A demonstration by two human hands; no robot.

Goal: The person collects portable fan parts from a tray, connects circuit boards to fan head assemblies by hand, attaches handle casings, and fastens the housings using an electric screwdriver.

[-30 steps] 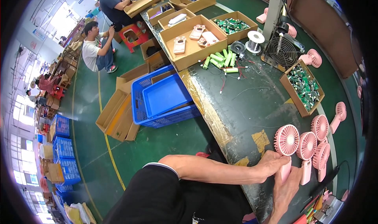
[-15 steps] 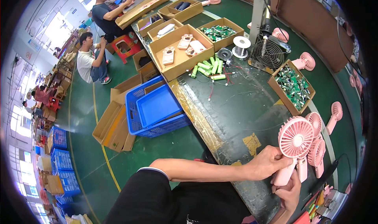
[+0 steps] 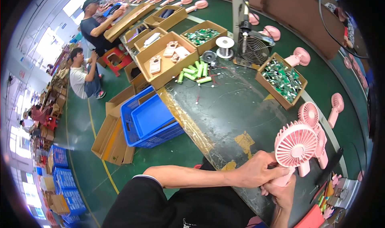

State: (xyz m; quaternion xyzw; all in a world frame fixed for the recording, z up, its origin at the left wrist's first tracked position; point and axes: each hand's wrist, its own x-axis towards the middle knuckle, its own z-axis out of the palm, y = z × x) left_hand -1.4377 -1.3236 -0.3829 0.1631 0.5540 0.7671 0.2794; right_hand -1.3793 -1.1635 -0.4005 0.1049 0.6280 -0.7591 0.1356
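A pink handheld fan (image 3: 296, 144) with a round ribbed guard is held upright at the near right of the bench. My left hand (image 3: 256, 170) grips it from the left, thumb across the top of the handle just below the guard. Lower down, the fingers of my right hand (image 3: 284, 192) are closed round the same handle and hide its bottom end. Right behind it, more pink fans (image 3: 309, 113) stand or lean close together on the bench, partly covered by the held one.
Further along the dark bench (image 3: 224, 111) lie green battery cells (image 3: 194, 72) with thin wires, a solder spool (image 3: 225, 47), a box of circuit boards (image 3: 280, 80) and a box of pink casings (image 3: 166, 61). A blue crate (image 3: 150, 120) stands left of the bench. Two people sit beyond.
Both hands have drawn the fan slightly left and down. The right hand has closed further round the lower handle. The whole view has shifted a little.
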